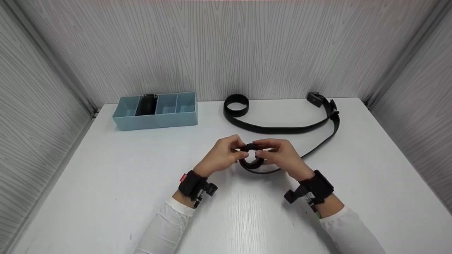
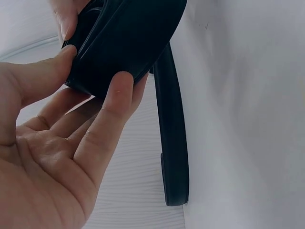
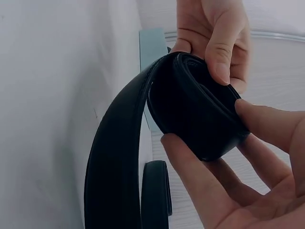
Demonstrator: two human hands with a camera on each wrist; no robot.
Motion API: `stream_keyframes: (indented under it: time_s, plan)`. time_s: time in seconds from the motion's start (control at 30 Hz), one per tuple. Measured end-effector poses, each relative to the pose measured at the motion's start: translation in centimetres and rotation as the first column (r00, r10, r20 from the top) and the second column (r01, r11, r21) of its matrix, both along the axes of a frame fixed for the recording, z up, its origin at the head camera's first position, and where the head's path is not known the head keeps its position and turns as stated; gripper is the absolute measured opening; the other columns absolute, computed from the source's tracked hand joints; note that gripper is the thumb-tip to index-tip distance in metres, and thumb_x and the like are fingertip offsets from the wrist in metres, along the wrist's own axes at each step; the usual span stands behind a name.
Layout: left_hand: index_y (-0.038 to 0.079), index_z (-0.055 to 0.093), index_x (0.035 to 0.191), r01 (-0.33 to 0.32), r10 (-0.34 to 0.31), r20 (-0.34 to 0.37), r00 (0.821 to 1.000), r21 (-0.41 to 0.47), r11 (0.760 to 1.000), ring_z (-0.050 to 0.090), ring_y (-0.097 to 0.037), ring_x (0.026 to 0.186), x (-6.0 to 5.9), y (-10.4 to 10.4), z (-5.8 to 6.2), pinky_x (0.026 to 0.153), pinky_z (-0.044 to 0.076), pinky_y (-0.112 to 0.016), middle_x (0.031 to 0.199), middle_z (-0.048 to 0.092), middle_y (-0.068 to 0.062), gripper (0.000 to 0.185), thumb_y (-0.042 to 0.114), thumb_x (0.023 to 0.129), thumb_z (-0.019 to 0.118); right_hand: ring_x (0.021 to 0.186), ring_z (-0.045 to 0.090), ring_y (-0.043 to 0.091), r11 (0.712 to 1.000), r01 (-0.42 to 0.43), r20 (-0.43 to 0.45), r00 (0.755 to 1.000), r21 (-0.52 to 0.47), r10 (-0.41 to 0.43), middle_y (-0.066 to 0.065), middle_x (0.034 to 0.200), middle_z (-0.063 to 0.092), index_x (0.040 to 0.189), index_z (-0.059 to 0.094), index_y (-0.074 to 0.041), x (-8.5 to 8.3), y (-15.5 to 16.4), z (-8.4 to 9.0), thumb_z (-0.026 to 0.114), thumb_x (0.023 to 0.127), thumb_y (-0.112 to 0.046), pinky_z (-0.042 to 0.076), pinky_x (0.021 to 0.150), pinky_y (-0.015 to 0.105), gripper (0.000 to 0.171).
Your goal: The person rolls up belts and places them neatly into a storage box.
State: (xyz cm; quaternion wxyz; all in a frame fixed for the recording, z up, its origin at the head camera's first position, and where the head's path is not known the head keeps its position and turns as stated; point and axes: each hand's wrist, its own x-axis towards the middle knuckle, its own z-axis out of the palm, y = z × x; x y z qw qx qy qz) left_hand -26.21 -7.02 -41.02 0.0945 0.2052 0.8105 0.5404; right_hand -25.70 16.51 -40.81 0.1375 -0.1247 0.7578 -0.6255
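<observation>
1. White sleeves (image 1: 166,225) come in from the near edge of the table (image 1: 106,183), each wrist wearing a black strap with a small camera on it.
2. Just beyond them, both hands meet over the middle of the table, close together around the coiled end of a black belt (image 1: 251,159).
3. Her or his left hand (image 1: 220,155) pinches the coil: the left wrist view shows the thumb pressed on one side and a fingertip (image 2: 121,83) on the other, the rest of the fingers loosely bent beneath it.
4. On the other side, the right hand (image 1: 282,157) grips the same coil, with thumb and fingers curled round its edge, as the right wrist view shows (image 3: 195,114).
5. From the coil, the loose length of the belt runs off to the right across the tabletop, toward the far right corner.
6. Farther back lies a second black belt (image 1: 282,128), one end rolled into a ring near the rear wall, the strap curving right to a buckle (image 1: 315,98) at the far right.
7. At the far left stands a light blue tray (image 1: 155,120) with several compartments; a dark rolled item (image 1: 147,104) sits in the second compartment from the left.
8. Grey wood-grain panels (image 1: 226,49) wall in the table on three sides.
</observation>
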Motion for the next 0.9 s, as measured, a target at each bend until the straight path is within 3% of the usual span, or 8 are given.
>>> stream_keyframes:
  time_s: [0.13,0.3,0.4,0.6,0.77,0.9]
  plan:
    - [0.004,0.065,0.111,-0.019,0.019,0.024,1.000,0.010,1.000,0.071,-0.015,0.089,0.04,0.10,-0.04,0.072,0.056,-0.027,0.107,0.074,-0.008,0.017,0.011,0.098,0.073,0.103,0.072,0.023,0.999,0.036,-0.014,0.999,-0.011,-0.036,0.017,0.129,0.070,0.136,0.065,0.002,0.09,-0.16,-0.05,0.076,0.096,-0.010,0.063,0.082,0.034,0.043]
    - [0.003,0.061,0.114,-0.057,0.054,0.056,0.997,0.053,0.997,0.074,-0.018,0.099,0.03,0.29,-0.04,0.081,0.059,-0.029,0.120,0.071,-0.013,0.022,0.014,0.099,0.073,0.106,0.071,0.025,0.985,0.131,0.050,0.991,-0.116,-0.126,0.020,0.128,0.069,0.138,0.064,0.001,0.11,-0.43,-0.25,0.073,0.098,-0.006,0.063,0.085,0.039,0.042]
    - [0.002,0.061,0.111,-0.071,0.067,0.051,0.996,0.066,0.995,0.074,-0.018,0.096,-0.03,0.30,0.00,0.080,0.059,-0.029,0.117,0.073,-0.015,0.021,0.013,0.098,0.074,0.107,0.070,0.026,0.976,0.154,0.086,0.986,-0.153,-0.143,0.020,0.129,0.067,0.140,0.062,0.001,-0.04,-0.37,-0.40,0.072,0.098,-0.007,0.062,0.088,0.040,0.044]
    - [0.001,0.065,0.107,-0.041,0.041,0.018,0.999,0.045,0.998,0.070,-0.013,0.084,0.00,0.18,0.19,0.073,0.055,-0.025,0.100,0.077,-0.011,0.015,0.008,0.097,0.073,0.105,0.072,0.024,0.991,0.087,0.070,0.994,-0.100,-0.080,0.018,0.130,0.068,0.140,0.063,0.001,-0.13,0.00,-0.39,0.074,0.098,-0.009,0.062,0.087,0.038,0.045]
    - [0.003,0.068,0.107,-0.016,0.016,0.009,1.000,-0.006,1.000,0.066,-0.011,0.080,-0.02,0.18,0.08,0.069,0.050,-0.024,0.101,0.077,-0.008,0.013,0.010,0.097,0.074,0.103,0.073,0.024,1.000,0.023,0.017,1.000,-0.006,-0.023,0.016,0.129,0.070,0.136,0.067,-0.001,-0.09,0.19,-0.27,0.076,0.096,-0.012,0.063,0.081,0.031,0.042]
    - [0.002,0.066,0.108,-0.026,0.026,0.025,0.999,-0.003,1.000,0.066,-0.012,0.079,-0.04,0.22,-0.02,0.068,0.052,-0.024,0.103,0.077,-0.010,0.015,0.011,0.098,0.073,0.102,0.073,0.024,0.999,0.031,0.014,0.999,-0.027,-0.031,0.018,0.128,0.070,0.136,0.066,0.000,-0.09,0.07,-0.36,0.075,0.097,-0.011,0.063,0.081,0.032,0.042]
